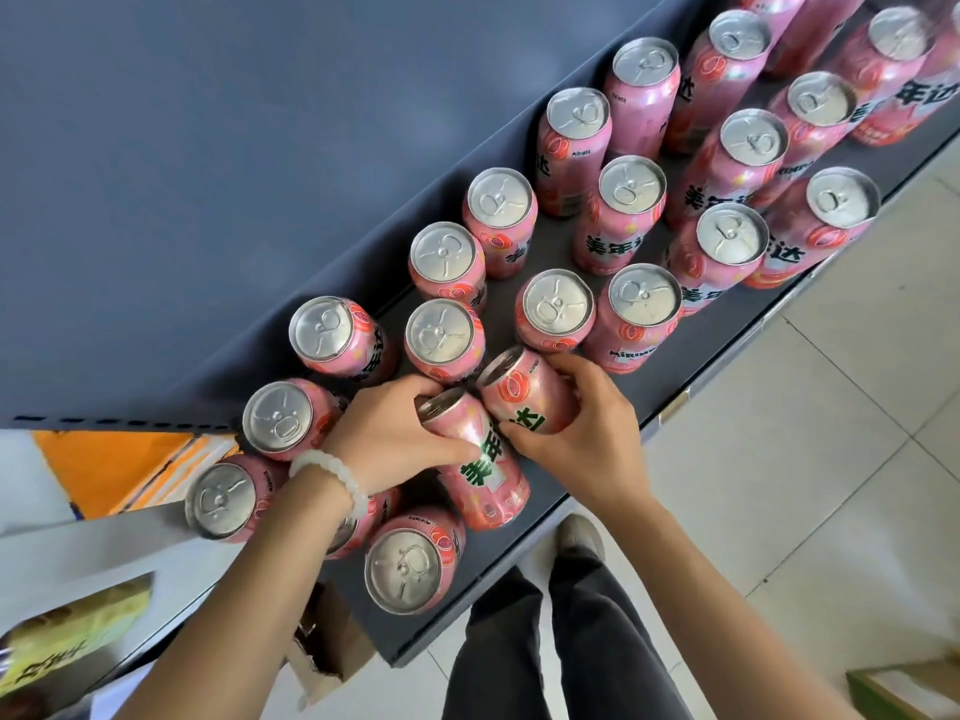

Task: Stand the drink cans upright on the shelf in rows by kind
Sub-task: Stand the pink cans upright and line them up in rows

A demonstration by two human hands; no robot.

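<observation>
Several pink drink cans stand upright in rows on a dark grey shelf [670, 387] that runs from lower left to upper right. My left hand [387, 433] grips a pink can [485, 478] that lies tilted near the shelf's front edge, its top pointing toward the back. Beside it my right hand [582, 433] holds a second tilted pink can [524, 394], fingers wrapped over its side. The two held cans touch each other. A white bead bracelet [332, 472] circles my left wrist. One upright can [410, 561] stands at the near left corner.
The shelf's dark blue back panel [234, 148] rises behind the cans. Pale floor tiles [805, 433] lie to the right, with my legs and a shoe [579, 537] below. An open cardboard box [322, 652] sits under the shelf's corner; yellow packets [67, 636] are at lower left.
</observation>
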